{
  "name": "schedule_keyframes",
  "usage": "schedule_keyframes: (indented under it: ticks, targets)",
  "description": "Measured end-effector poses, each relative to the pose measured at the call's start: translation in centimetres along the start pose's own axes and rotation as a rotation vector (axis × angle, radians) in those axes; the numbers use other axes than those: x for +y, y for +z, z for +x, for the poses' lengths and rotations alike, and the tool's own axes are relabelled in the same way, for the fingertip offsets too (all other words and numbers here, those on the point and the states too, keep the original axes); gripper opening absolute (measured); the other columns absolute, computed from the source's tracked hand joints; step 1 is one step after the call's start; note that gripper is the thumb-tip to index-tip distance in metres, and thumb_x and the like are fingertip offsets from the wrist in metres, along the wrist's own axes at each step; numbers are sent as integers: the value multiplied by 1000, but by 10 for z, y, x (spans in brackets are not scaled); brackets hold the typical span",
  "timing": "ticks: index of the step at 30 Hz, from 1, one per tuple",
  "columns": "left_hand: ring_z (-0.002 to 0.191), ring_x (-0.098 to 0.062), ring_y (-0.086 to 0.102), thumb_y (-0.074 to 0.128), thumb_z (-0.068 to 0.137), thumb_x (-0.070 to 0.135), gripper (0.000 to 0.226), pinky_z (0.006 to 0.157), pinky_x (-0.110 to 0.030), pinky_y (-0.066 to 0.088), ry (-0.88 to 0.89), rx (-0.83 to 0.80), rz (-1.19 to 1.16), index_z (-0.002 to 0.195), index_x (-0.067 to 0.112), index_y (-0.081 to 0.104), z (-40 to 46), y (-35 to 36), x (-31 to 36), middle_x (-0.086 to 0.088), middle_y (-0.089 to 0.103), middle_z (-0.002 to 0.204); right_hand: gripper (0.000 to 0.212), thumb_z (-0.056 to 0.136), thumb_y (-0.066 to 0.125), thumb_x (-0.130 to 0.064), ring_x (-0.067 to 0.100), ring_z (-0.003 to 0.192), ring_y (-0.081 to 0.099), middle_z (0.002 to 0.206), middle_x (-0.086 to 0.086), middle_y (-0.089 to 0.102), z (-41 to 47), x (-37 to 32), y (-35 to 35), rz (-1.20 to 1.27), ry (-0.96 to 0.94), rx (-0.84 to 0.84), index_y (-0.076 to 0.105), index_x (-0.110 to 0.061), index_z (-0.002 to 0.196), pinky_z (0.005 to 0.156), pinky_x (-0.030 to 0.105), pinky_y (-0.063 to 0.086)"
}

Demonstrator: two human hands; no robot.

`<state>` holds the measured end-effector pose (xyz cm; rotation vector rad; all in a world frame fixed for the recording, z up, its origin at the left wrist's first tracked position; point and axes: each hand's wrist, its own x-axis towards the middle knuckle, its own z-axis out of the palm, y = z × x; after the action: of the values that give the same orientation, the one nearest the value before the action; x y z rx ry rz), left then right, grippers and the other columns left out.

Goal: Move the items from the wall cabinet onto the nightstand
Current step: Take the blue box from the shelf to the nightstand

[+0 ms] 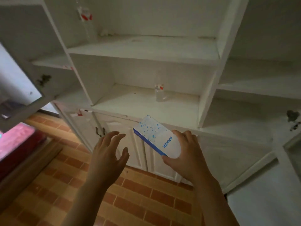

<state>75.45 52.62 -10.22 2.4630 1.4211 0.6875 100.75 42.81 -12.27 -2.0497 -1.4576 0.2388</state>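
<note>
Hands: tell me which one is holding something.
The right hand grips the white-and-blue box; the left hand is open and holds nothing.

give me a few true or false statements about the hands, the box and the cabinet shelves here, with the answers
1. The right hand holds the white and blue box. True.
2. The left hand also grips the box. False: it is held apart from the box with fingers spread, touching nothing.
3. A clear bottle stands on the lower open shelf of the cabinet. True.
4. The box lies on that shelf beside the bottle. False: it is held in the air in front of the lower cabinet doors.
5. The floor is covered with grey carpet. False: it is reddish-brown brick-pattern tile.
</note>
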Motion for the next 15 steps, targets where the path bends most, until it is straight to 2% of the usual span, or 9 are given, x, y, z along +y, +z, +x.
schedule_keyframes:
  ticks: [3,9,15]
  targets:
    - [146,-23,36,55,94,47,55,115,-52,41,-78,-17,66,146,31,48,-21,-30,-47,3,42,156,95,70,80,-70,7,114,39,125,-12,37,7,-48,30,-34,-66,-38,30,-39,146,78,24,47]
    - [143,-26,39,57,95,47,54,116,-52,38,-214,41,182,145,31,49,-70,-101,-154,0,47,153,97,68,78,-73,7,109,38,123,-11,38,8,-156,104,-35,-215,-118,33,-37,146,83,27,53]
    - [144,-29,38,38,91,63,67,116,-55,36,-329,76,289,149,32,46,-123,-165,-269,-2,46,154,97,68,76,-71,8,110,36,122,-11,37,-3,-275,173,-47,-343,-180,33,-36,147,84,31,53]
